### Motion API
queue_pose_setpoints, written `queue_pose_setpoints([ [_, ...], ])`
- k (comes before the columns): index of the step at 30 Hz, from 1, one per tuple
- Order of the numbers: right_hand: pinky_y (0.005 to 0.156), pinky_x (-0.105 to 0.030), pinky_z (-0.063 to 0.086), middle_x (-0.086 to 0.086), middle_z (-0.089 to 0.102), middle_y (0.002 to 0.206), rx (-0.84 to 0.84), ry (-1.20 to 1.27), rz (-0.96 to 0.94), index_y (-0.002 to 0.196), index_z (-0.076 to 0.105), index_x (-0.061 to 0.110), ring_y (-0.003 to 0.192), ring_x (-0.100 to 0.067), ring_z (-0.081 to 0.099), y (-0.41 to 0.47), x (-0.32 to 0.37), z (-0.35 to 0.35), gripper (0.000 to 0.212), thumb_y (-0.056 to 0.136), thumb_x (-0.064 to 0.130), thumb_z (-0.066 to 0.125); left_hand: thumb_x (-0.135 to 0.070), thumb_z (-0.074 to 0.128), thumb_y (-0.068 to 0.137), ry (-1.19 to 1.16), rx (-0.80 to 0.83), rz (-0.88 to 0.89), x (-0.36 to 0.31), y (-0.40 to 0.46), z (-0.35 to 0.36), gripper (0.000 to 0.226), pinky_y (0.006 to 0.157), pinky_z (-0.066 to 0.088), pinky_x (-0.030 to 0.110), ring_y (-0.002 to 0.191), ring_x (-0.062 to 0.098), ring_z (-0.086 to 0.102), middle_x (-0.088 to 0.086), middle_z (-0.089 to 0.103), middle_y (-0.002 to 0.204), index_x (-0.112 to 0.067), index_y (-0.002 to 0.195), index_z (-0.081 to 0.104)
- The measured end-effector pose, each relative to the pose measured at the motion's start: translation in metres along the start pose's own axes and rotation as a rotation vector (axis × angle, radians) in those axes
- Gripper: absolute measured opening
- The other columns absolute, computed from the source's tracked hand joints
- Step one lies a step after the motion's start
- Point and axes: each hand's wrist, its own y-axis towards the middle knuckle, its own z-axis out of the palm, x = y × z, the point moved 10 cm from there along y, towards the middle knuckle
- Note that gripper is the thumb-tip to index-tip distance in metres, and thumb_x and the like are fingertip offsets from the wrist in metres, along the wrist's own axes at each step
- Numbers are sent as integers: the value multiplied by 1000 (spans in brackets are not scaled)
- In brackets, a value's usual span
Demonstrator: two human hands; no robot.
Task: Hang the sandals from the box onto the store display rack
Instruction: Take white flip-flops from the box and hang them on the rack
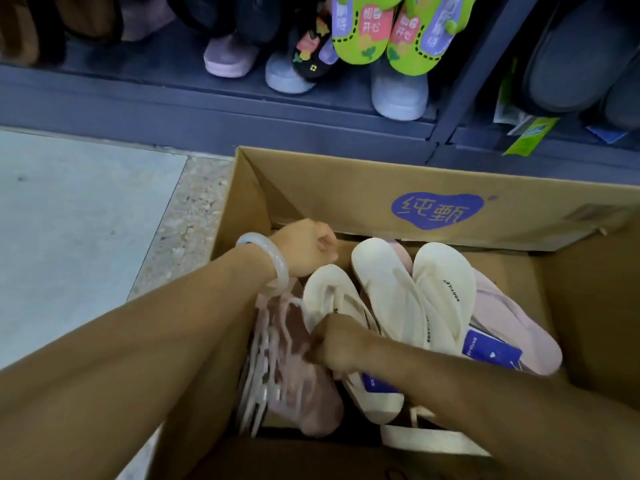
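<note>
An open cardboard box [346, 188] stands on the floor below the dark display rack [242, 109]. Inside lie several cream sandals [391, 289] and pink sandals [298, 386], some with blue tags [491, 348]. My right hand [332, 344] reaches into the box, its fingers curled round the strap of the left cream sandal [329, 289]. My left hand [308, 247], with a pale bangle on the wrist, hovers at the box's far left inner corner. Its fingers are curled and I see nothing in them.
Green flip-flops [360, 36] hang on the rack above the box. Lavender and grey slippers [398, 95] stand on its lowest shelf. A vertical rack post [460, 98] rises behind the box. Pale floor [69, 220] lies to the left.
</note>
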Motion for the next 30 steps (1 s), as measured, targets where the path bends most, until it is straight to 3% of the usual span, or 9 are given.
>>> queue_pose_setpoints([
  [3,41,-17,45,-10,61,71,-61,165,3,71,54,11,53,-18,62,-11,-16,-62,22,92,13,53,-20,53,93,-24,-103,21,-1,8,-21,28,90,42,26,106,19,57,3,60,114,-14,120,58],
  [6,37,-16,42,-5,62,72,-237,223,-32,71,49,10,42,-6,61,-47,-37,-136,21,89,12,59,-16,49,94,-105,-187,-15,5,6,-33,21,79,43,27,88,17,56,3,61,98,-12,109,64],
  [10,37,-15,39,-7,63,68,-443,288,-43,78,59,5,36,-5,51,-81,-78,-183,10,84,9,66,-21,54,91,-87,4,-114,11,2,14,13,50,41,17,69,19,56,0,59,73,-14,90,64],
  [15,45,-18,36,1,53,70,-461,648,0,74,57,14,52,-9,45,-67,-113,-168,18,91,20,59,-27,64,85,144,129,-138,-2,9,72,46,85,44,29,103,23,55,10,58,122,-6,124,51],
  [19,44,-18,37,-8,60,81,-470,829,3,87,57,12,51,-11,52,-56,-123,-157,13,96,20,50,-12,47,93,306,66,-153,-2,13,88,26,87,43,30,110,26,56,15,57,121,-1,116,54],
  [22,43,-17,38,-8,62,75,-390,849,-12,89,56,9,46,-10,49,-52,-122,-142,14,96,20,49,-8,48,89,104,39,-172,7,24,79,14,76,49,32,89,26,63,7,62,90,-10,83,60],
  [24,46,-18,38,-7,62,73,-320,884,-16,87,56,8,45,-9,46,-49,-119,-130,16,95,21,50,-4,45,91,-124,64,-178,7,26,72,27,67,48,30,66,18,56,2,53,69,-15,67,49],
  [28,48,-20,42,-6,63,71,-192,878,-8,80,55,10,48,-11,50,-43,-115,-97,18,95,17,50,-6,37,95,-595,-133,-251,16,22,46,31,55,44,27,45,15,48,-2,52,38,-15,66,42],
  [30,48,-20,45,-8,63,73,-190,868,-4,80,55,10,51,-12,54,-40,-114,-86,17,95,17,51,-20,35,97,-566,-166,-263,16,21,42,36,50,40,23,38,16,50,-1,52,31,-10,65,49],
])
